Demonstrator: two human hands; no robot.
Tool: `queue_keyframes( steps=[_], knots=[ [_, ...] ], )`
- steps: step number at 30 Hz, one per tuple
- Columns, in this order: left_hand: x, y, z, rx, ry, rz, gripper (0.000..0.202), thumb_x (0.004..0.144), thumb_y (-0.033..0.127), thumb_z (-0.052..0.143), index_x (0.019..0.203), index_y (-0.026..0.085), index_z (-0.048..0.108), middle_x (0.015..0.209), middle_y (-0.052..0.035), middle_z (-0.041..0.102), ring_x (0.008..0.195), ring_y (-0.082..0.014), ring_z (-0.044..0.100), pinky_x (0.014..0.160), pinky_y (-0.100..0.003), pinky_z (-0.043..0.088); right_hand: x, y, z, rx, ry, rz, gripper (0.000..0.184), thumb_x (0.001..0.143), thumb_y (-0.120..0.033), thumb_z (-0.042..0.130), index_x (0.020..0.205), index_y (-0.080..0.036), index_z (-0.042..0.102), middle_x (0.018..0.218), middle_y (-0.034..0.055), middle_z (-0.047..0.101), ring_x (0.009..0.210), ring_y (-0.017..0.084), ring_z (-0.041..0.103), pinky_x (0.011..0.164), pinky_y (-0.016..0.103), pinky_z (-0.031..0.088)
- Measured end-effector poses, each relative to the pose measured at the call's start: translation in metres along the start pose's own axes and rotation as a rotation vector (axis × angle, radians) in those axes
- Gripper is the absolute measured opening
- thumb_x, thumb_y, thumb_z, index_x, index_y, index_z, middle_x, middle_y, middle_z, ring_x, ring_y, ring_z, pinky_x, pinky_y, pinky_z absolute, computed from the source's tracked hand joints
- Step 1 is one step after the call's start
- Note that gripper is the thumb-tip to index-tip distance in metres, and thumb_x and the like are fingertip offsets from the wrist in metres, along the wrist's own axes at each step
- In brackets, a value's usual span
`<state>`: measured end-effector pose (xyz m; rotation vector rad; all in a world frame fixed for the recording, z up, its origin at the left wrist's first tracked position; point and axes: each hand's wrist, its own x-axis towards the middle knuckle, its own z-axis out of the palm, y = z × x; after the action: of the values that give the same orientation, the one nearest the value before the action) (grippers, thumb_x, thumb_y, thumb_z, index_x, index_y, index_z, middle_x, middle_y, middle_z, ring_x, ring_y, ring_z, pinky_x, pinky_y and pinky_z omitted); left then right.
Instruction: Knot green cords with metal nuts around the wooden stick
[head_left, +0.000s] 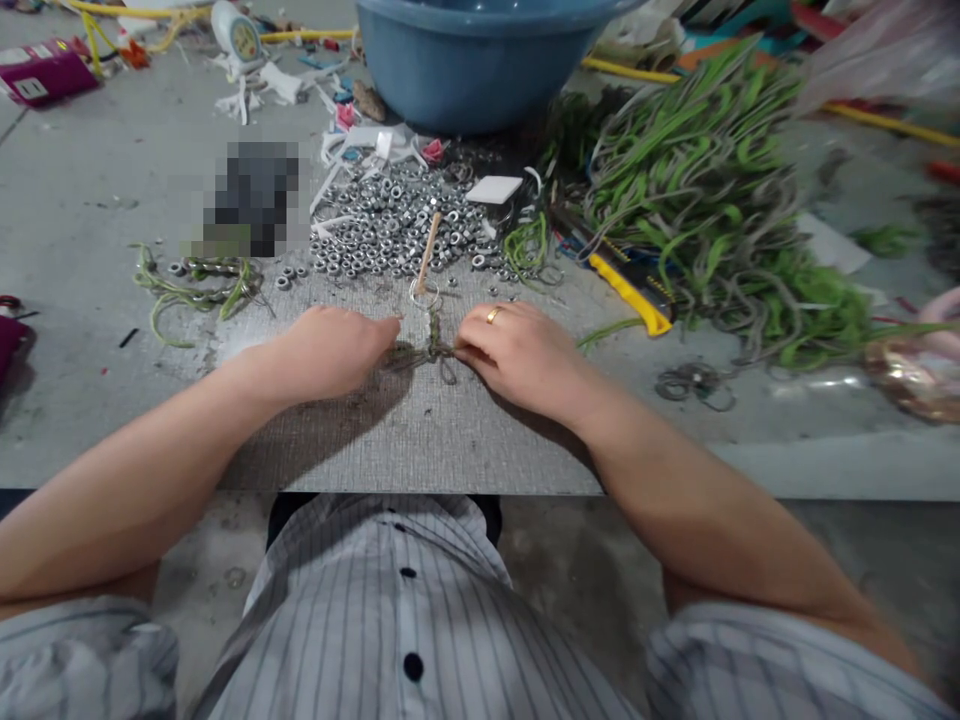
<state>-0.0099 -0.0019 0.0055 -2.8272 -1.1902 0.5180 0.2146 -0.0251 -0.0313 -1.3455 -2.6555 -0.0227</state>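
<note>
My left hand and my right hand rest on a grey textured mat, both pinched on the ends of a knotted green-brown cord stretched between them. The cord runs up to a metal key ring held by a thin wooden stick. A gold ring sits on one finger of my right hand. Just beyond lies a heap of silver metal nuts.
A large pile of green and grey cords fills the right side, with a yellow utility knife at its edge. A blue plastic basin stands at the back. Finished cord pieces with nuts lie left. Loose rings lie right.
</note>
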Motion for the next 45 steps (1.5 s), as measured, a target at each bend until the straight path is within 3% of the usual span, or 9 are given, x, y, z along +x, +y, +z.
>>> queue_keyframes(
  steps=[4, 10, 13, 19, 23, 29, 34, 41, 45],
  knots=[
    [-0.001, -0.002, 0.000, -0.020, 0.021, -0.015, 0.025, 0.093, 0.022, 0.039, 0.102, 0.017, 0.062, 0.068, -0.0061, 0.065, 0.061, -0.0210, 0.062, 0.054, -0.029, 0.037, 0.000, 0.000, 0.000, 0.016, 0.010, 0.015, 0.017, 0.091, -0.019, 0.048, 0.080, -0.019, 0.062, 0.085, 0.0077, 0.066, 0.081, 0.021, 0.058, 0.073, 0.033, 0.039],
    [0.002, 0.011, -0.003, -0.229, 0.186, -0.043, 0.037, 0.095, 0.046, 0.045, 0.107, 0.013, 0.058, 0.107, -0.0105, 0.064, 0.091, -0.0235, 0.064, 0.058, -0.026, 0.039, 0.001, 0.000, 0.002, 0.144, 0.058, 0.085, 0.012, 0.086, -0.021, 0.051, 0.086, -0.018, 0.063, 0.088, 0.0089, 0.067, 0.080, 0.022, 0.060, 0.072, 0.033, 0.040],
    [0.006, 0.019, -0.001, -0.251, 0.215, -0.039, 0.033, 0.096, 0.038, 0.044, 0.113, 0.013, 0.057, 0.112, -0.0112, 0.062, 0.098, -0.0249, 0.063, 0.064, -0.029, 0.044, 0.003, -0.003, 0.004, 0.211, 0.091, 0.124, 0.016, 0.086, -0.020, 0.052, 0.096, -0.017, 0.063, 0.095, 0.0099, 0.069, 0.086, 0.024, 0.062, 0.075, 0.034, 0.042],
    [0.014, 0.024, 0.007, -0.269, 0.167, -0.037, 0.021, 0.095, 0.029, 0.046, 0.103, 0.016, 0.061, 0.106, -0.0094, 0.063, 0.098, -0.0246, 0.063, 0.068, -0.031, 0.046, 0.005, -0.012, 0.001, 0.198, 0.000, 0.178, 0.020, 0.089, -0.034, 0.060, 0.095, -0.016, 0.064, 0.091, 0.0104, 0.070, 0.084, 0.024, 0.063, 0.071, 0.032, 0.039],
    [0.013, 0.024, 0.005, -0.233, 0.154, -0.027, 0.022, 0.097, 0.021, 0.040, 0.106, 0.014, 0.059, 0.107, -0.0107, 0.063, 0.095, -0.0229, 0.064, 0.069, -0.030, 0.045, 0.008, -0.016, -0.005, 0.194, -0.124, 0.214, 0.012, 0.091, -0.027, 0.059, 0.091, -0.016, 0.064, 0.083, 0.0081, 0.070, 0.078, 0.021, 0.062, 0.066, 0.030, 0.033],
    [0.005, 0.024, 0.000, -0.279, 0.059, -0.123, 0.025, 0.095, 0.018, 0.034, 0.110, 0.013, 0.054, 0.083, -0.0082, 0.069, 0.074, -0.0217, 0.066, 0.060, -0.028, 0.039, 0.007, -0.020, -0.012, 0.160, -0.249, 0.220, 0.018, 0.093, -0.030, 0.050, 0.088, -0.018, 0.062, 0.073, 0.0062, 0.066, 0.066, 0.019, 0.057, 0.058, 0.030, 0.025],
    [0.000, 0.025, -0.005, -0.309, 0.056, -0.136, 0.030, 0.093, 0.022, 0.035, 0.114, 0.014, 0.055, 0.086, -0.0106, 0.071, 0.075, -0.0244, 0.067, 0.062, -0.029, 0.041, 0.004, -0.022, -0.017, 0.206, -0.376, 0.165, 0.020, 0.092, -0.030, 0.047, 0.080, -0.020, 0.060, 0.065, 0.0024, 0.060, 0.060, 0.016, 0.049, 0.057, 0.029, 0.023],
    [0.008, 0.023, -0.003, -0.412, 0.009, -0.224, 0.026, 0.090, 0.029, 0.040, 0.092, 0.018, 0.064, 0.076, -0.0085, 0.068, 0.073, -0.0243, 0.066, 0.059, -0.029, 0.040, 0.005, -0.020, -0.018, 0.356, -0.372, 0.199, 0.013, 0.085, -0.027, 0.053, 0.076, -0.019, 0.059, 0.060, -0.0011, 0.054, 0.058, 0.013, 0.046, 0.058, 0.027, 0.028],
    [0.010, 0.025, 0.000, -0.405, 0.021, -0.221, 0.024, 0.087, 0.027, 0.045, 0.099, 0.019, 0.064, 0.082, -0.0084, 0.070, 0.078, -0.0246, 0.067, 0.060, -0.029, 0.041, 0.003, -0.019, -0.009, 0.461, -0.147, 0.216, 0.029, 0.085, -0.031, 0.057, 0.111, -0.018, 0.060, 0.076, 0.0006, 0.061, 0.064, 0.014, 0.052, 0.059, 0.026, 0.033]
  ],
)
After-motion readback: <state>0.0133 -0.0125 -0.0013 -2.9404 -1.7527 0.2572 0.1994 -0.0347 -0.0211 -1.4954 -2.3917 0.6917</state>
